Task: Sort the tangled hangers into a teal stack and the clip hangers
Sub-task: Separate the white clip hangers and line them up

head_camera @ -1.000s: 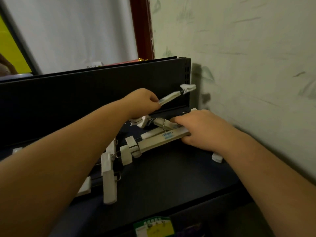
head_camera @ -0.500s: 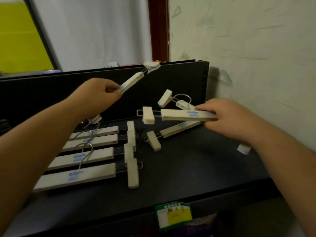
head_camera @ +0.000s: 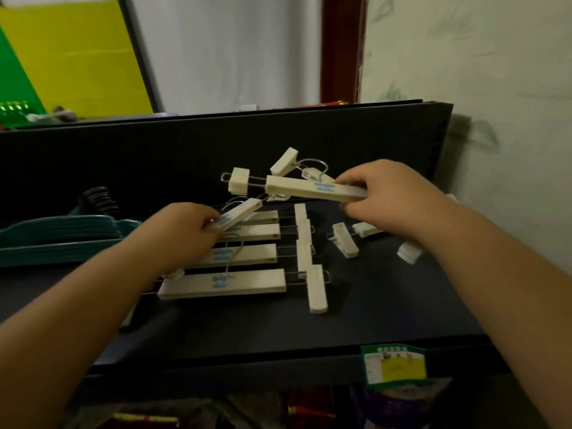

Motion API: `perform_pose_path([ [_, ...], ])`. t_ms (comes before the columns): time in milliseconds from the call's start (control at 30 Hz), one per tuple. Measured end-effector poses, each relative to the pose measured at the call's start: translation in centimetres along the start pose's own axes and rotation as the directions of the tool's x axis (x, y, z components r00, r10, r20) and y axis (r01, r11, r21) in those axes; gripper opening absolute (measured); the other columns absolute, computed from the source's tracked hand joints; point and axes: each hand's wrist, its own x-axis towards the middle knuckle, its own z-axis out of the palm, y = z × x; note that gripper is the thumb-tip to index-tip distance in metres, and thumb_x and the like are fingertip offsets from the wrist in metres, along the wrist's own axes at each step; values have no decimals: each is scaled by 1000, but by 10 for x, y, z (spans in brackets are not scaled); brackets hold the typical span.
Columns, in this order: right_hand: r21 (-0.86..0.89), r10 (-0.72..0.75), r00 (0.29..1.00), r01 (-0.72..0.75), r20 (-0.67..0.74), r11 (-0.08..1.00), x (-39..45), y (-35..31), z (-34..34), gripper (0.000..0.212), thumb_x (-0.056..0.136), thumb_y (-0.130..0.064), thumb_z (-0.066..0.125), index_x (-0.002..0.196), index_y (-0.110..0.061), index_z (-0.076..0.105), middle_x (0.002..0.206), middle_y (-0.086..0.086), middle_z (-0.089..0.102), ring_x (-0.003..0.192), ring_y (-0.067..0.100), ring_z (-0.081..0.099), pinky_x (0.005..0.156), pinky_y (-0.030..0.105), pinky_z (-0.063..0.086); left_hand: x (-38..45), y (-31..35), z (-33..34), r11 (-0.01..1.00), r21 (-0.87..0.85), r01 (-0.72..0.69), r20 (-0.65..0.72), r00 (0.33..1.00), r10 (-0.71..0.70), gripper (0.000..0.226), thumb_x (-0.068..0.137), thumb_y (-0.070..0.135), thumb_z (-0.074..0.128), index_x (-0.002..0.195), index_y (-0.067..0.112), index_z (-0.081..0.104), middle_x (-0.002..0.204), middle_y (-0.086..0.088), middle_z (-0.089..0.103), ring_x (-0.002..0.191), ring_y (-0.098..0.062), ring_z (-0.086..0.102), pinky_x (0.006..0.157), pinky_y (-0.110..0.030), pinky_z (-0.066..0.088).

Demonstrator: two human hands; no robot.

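Snagging is the main risk here. One clip hanger (head_camera: 240, 213) is pinched in the curled fingers of the left hand (head_camera: 182, 230), low over the row of clip hangers (head_camera: 244, 253) laid mid-shelf. Another hanger (head_camera: 312, 188) is gripped by the right hand (head_camera: 387, 193), fingers wrapped round its bar, raised near the shelf's (head_camera: 402, 311) back right corner. Its wire hook could be caught by the loose hangers (head_camera: 346, 239) beneath. The teal stack (head_camera: 58, 239) is kept at the left edge.
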Motion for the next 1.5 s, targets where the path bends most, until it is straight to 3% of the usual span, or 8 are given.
perform_pose_path([
  [233, -112, -16, 999, 20, 35, 994, 37, -49, 27, 33, 86, -23, 69, 117, -31, 68, 92, -11, 64, 82, 7, 59, 78, 35, 54, -10, -37, -17, 994, -105, 23, -157, 987, -39, 28, 96, 20, 49, 122, 21, 59, 92, 6, 58, 77, -9, 54, 62, -24, 41],
  [367, -139, -13, 998, 21, 61, 990, 53, -79, 41, 26, 85, -23, 70, 110, -29, 69, 90, -9, 65, 80, 10, 61, 76, 35, 54, -14, -75, -37, 965, -260, 40, -281, 953, -115, 42, 97, 4, 43, 136, 15, 51, 124, -6, 62, 113, -22, 57, 98, -40, 44],
  [600, -296, 2, 987, 47, 163, 954, 67, -121, 85, 22, 83, -26, 72, 105, -25, 65, 93, -1, 62, 86, 21, 60, 82, 43, 54, -12, -61, -41, 996, -76, -54, -250, 968, 34, 39, 98, 23, 47, 136, 20, 52, 131, -7, 56, 115, -23, 53, 95, -37, 41],
  [700, -335, -59, 980, 121, 189, 934, 64, -119, 83, 21, 87, -31, 69, 106, -26, 65, 94, -2, 63, 90, 20, 61, 84, 42, 52, -6, -42, -28, 988, -58, -141, -209, 970, 126, 38, 97, 25, 48, 135, 23, 52, 125, -2, 57, 98, -12, 51, 82, -26, 39],
  [833, -207, -135, 977, 167, 164, 964, 48, -91, 53, 42, 88, -52, 63, 125, -32, 62, 113, -9, 64, 105, 14, 59, 88, 40, 50, 3, -19, -15, 978, -4, -207, -174, 964, 203, 35, 95, 34, 50, 129, 28, 56, 116, 4, 57, 95, -10, 51, 80, -26, 42],
  [967, -218, -95, 994, 105, 54, 970, 29, -12, 18, 46, 94, -42, 59, 137, -31, 52, 134, -8, 56, 122, 13, 53, 100, 41, 47, 9, -1, -6, 967, 41, -250, -68, 965, 252, 40, 93, 42, 52, 133, 34, 51, 127, 6, 56, 105, -12, 54, 89, -31, 47],
  [1133, -384, 181, 938, -57, 295, 921, 4, 95, -8, 45, 93, -29, 66, 137, -27, 57, 138, -1, 55, 125, 18, 51, 108, 38, 39, 17, 4, -3, 963, 119, -243, -43, 968, 249, 42, 95, 38, 50, 137, 34, 47, 134, 5, 52, 114, -13, 53, 95, -31, 44],
  [1500, -339, 115, 987, -71, 110, 938, 27, 125, 18, 32, 96, -36, 59, 127, -33, 65, 119, -3, 61, 109, 21, 56, 83, 34, 44, 30, 14, -9, 942, 71, -328, -99, 937, 334, 49, 91, 34, 54, 139, 31, 46, 126, 7, 51, 102, -8, 52, 88, -25, 40],
])
